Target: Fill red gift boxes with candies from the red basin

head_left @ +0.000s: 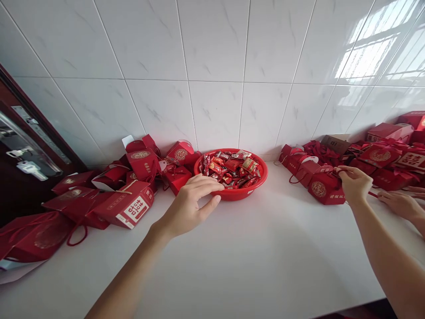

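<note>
My left hand [195,201] hovers at the front left rim of a red plastic basket [234,194], fingers apart and holding nothing. Wrapped candies [232,166] in red and gold fill the basket. Over on the right, my right hand [353,181] has its fingers pinched on the top cord of a small red box [327,189] with a round gold emblem. That box stands upright on the white table [232,257], beside another red box [305,170].
Several red gift boxes [126,204] stand at the left, near a dark door with keys [31,168]. More boxes and ribbons [380,155] are piled at the right. Another person's hands [400,204] are at the right edge. A tiled wall [215,102] rises behind.
</note>
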`<state>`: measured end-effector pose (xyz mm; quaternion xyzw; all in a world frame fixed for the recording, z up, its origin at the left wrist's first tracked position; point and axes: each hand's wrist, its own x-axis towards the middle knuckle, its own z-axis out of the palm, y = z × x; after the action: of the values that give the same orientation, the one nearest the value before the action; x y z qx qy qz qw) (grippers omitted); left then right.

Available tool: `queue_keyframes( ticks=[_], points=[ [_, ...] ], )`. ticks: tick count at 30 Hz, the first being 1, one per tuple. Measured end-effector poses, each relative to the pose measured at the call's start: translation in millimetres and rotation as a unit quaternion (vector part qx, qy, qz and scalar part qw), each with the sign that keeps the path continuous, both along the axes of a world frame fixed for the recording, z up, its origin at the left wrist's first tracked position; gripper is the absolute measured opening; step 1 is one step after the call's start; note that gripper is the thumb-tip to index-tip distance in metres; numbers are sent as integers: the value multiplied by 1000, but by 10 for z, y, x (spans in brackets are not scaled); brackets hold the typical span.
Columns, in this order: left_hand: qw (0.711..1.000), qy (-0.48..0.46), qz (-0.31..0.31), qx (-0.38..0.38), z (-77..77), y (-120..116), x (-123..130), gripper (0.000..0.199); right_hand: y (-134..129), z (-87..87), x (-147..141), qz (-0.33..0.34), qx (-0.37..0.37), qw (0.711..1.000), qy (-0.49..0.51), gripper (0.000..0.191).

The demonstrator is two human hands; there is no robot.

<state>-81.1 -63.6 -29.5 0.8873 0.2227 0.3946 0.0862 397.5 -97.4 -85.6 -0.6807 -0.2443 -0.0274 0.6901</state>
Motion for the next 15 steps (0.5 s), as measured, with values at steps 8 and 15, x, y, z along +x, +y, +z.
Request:
queue_keyframes(
  ticks=[8, 15],
  points=[
    [1000, 6, -13, -1, -8, 26, -12, 19, -52, -17, 51, 12, -21, 999, 25, 28],
    [1000, 23, -17, -1, -29, 34, -13, 19, -63, 80, 106, 40, -18, 998, -56, 11]
  ],
)
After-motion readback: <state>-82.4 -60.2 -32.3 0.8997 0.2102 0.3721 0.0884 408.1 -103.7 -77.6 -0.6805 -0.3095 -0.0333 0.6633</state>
